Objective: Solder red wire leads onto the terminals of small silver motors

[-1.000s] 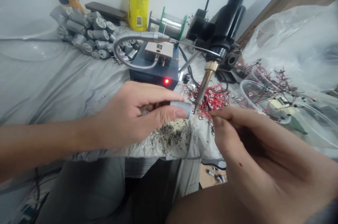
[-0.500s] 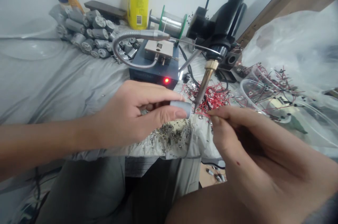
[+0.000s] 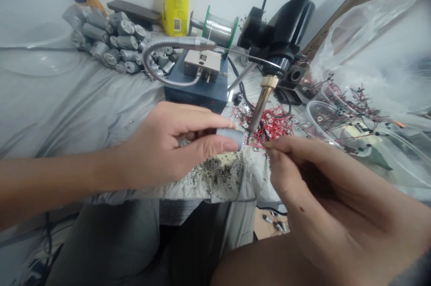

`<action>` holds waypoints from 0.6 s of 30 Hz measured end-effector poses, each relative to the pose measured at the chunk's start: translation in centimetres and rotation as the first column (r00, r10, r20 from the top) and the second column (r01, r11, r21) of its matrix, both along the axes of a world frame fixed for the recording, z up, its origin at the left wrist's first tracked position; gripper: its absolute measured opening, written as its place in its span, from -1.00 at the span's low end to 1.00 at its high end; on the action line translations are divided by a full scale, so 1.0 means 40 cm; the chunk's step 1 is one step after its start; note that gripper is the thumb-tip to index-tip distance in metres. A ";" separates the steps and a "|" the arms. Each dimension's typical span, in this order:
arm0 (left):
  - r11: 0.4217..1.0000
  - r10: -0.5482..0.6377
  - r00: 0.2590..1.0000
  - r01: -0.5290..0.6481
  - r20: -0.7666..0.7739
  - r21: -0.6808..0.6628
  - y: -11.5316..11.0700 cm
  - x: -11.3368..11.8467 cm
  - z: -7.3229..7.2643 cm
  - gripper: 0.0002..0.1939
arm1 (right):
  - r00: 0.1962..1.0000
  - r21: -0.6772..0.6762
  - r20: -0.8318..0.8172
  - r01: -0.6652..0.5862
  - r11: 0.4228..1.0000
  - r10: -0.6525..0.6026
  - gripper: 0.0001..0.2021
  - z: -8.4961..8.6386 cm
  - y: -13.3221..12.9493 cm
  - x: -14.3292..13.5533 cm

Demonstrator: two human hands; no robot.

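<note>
My left hand (image 3: 182,144) grips a small grey cylindrical motor (image 3: 230,138) between thumb and fingers, its end turned to the right. Between the thumb and forefinger of my right hand (image 3: 313,178) is pinched a thin red wire (image 3: 257,145), which runs left toward the motor's end. The tip of a mounted soldering iron (image 3: 258,111) comes down at the spot where wire and motor meet; whether all three touch is too small to tell. Behind the tip lies a heap of red wires (image 3: 274,122) with small metal terminals.
A blue soldering station (image 3: 198,93) with a bendy metal feed tube and a solder spool (image 3: 220,28) stands behind my hands. Grey motors (image 3: 117,43) are piled at the back left. Plastic cups (image 3: 321,117) with wired parts stand at right. Solder crumbs (image 3: 218,171) litter the front edge.
The red light on the station has gone out. My right hand has shifted very slightly left with the wire; my left hand and the motor stay in place.
</note>
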State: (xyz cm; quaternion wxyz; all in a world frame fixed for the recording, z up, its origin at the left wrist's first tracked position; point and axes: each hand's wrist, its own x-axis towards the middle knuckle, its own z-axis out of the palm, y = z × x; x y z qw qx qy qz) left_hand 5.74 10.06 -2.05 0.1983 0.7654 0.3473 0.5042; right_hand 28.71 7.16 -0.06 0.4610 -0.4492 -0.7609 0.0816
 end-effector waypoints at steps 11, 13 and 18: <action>1.000 -0.014 1.000 0.014 0.007 0.027 0.002 0.001 0.001 -0.87 | 1.000 0.019 0.005 0.001 1.000 -0.001 -0.86 0.001 -0.001 0.001; 1.000 -0.015 1.000 0.015 0.007 0.027 0.003 0.001 0.001 -0.88 | 1.000 0.014 -0.004 0.008 1.000 -0.008 -0.86 0.002 -0.003 0.002; 1.000 -0.002 1.000 0.002 -0.006 0.010 0.001 -0.001 -0.002 -0.87 | 1.000 0.005 -0.001 -0.005 1.000 0.005 -0.87 0.001 -0.003 0.003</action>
